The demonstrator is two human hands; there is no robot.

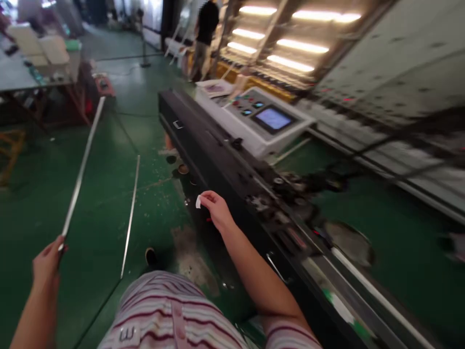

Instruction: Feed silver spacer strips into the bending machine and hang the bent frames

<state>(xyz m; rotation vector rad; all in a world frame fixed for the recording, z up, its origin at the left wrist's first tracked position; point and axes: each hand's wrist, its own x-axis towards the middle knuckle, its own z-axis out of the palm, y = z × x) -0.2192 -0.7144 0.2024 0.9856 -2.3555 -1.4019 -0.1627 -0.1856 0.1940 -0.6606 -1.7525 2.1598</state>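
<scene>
My left hand (46, 264), low on the left, is closed round the near end of a long thin metal strip (83, 167). The strip slants up and away, its far end near a small red object on the floor. My right hand (215, 207), in the middle of the view, pinches a small white piece of paper or tape (198, 201) between thumb and fingers. It hovers beside the long dark machine bed (225, 177); whether it touches the bed I cannot tell.
A control panel (250, 114) with a lit screen stands behind the machine bed. Another thin strip (131, 218) shows over the green floor. A table (22, 77) is at the upper left. Far back, a person in dark clothes (207, 29) stands near lit racks (286, 39).
</scene>
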